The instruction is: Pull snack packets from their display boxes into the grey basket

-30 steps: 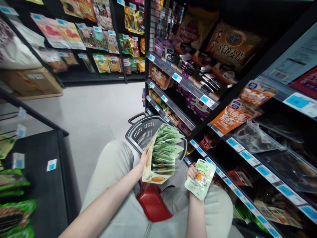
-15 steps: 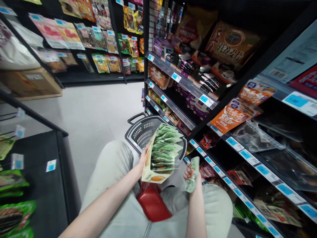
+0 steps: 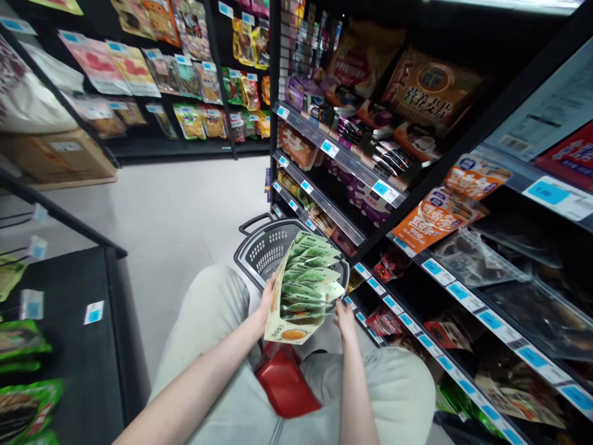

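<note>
My left hand [image 3: 266,306] grips a pale yellow cardboard display box [image 3: 274,318] by its left side, tilted above the basket's near end. Green snack packets [image 3: 308,278] stand packed in a row inside it. At the box's right edge is my right hand [image 3: 343,315], its fingers closed on the end of a light green packet [image 3: 334,289] that lies against the others. Part of that packet is hidden among the row. Behind the box, a grey shopping basket [image 3: 259,247] with a black handle rests on the floor.
Shelves of snacks with blue price tags [image 3: 430,267] rise close on my right. On the left stands a low black shelf [image 3: 69,278] with green bags. A red stool [image 3: 287,383] shows between my knees. A cardboard carton [image 3: 60,157] sits at the far left.
My right hand has moved left and forward from above my right knee, bringing the light green packet to the box's right edge. My left hand and the box stay in place.
</note>
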Demonstrator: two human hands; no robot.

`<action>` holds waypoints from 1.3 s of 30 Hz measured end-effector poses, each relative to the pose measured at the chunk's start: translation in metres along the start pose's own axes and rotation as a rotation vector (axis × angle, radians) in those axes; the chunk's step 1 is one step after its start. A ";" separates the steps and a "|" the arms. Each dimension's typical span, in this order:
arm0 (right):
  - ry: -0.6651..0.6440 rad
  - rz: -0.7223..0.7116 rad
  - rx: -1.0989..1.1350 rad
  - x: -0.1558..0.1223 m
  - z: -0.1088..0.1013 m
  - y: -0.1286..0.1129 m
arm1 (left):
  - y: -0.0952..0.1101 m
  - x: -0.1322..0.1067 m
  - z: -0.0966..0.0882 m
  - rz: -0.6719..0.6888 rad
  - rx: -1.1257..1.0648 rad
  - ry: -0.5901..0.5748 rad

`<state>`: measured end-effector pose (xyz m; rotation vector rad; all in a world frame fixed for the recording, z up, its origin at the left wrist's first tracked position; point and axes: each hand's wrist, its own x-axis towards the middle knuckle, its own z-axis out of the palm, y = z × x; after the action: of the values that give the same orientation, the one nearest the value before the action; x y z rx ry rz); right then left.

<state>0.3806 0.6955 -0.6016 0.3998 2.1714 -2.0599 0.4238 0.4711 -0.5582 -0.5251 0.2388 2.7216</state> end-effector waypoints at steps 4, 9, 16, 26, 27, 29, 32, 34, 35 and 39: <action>0.052 -0.076 -0.032 -0.015 -0.004 -0.026 | 0.001 0.003 -0.004 0.024 -0.001 -0.014; -0.137 -0.365 -0.025 -0.056 -0.006 -0.070 | 0.000 0.004 -0.005 0.003 0.009 -0.040; -0.195 -0.661 -0.106 -0.081 0.009 -0.092 | 0.000 0.003 -0.004 0.004 -0.005 -0.012; -0.233 -0.695 -0.142 -0.081 0.013 -0.092 | 0.001 0.006 -0.004 0.007 0.028 -0.012; -0.211 -0.697 -0.088 -0.082 0.013 -0.094 | 0.000 0.006 -0.004 0.010 0.025 -0.009; -0.125 -0.687 0.103 -0.086 0.013 -0.101 | 0.000 0.005 -0.003 0.013 0.025 -0.003; 0.041 -0.549 0.469 -0.091 0.008 -0.113 | 0.000 0.004 -0.004 0.020 0.039 0.009; 0.074 -0.404 0.640 -0.090 -0.001 -0.116 | 0.000 0.004 -0.005 0.028 0.046 0.016; 0.040 -0.331 0.701 -0.088 -0.006 -0.114 | 0.000 0.004 -0.006 0.028 0.049 0.016; -0.271 -0.125 0.961 -0.076 -0.025 -0.093 | 0.001 0.007 -0.009 0.000 0.059 0.000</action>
<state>0.4305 0.7088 -0.4902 0.0380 0.9635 -2.8957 0.4208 0.4703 -0.5691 -0.5078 0.3183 2.7055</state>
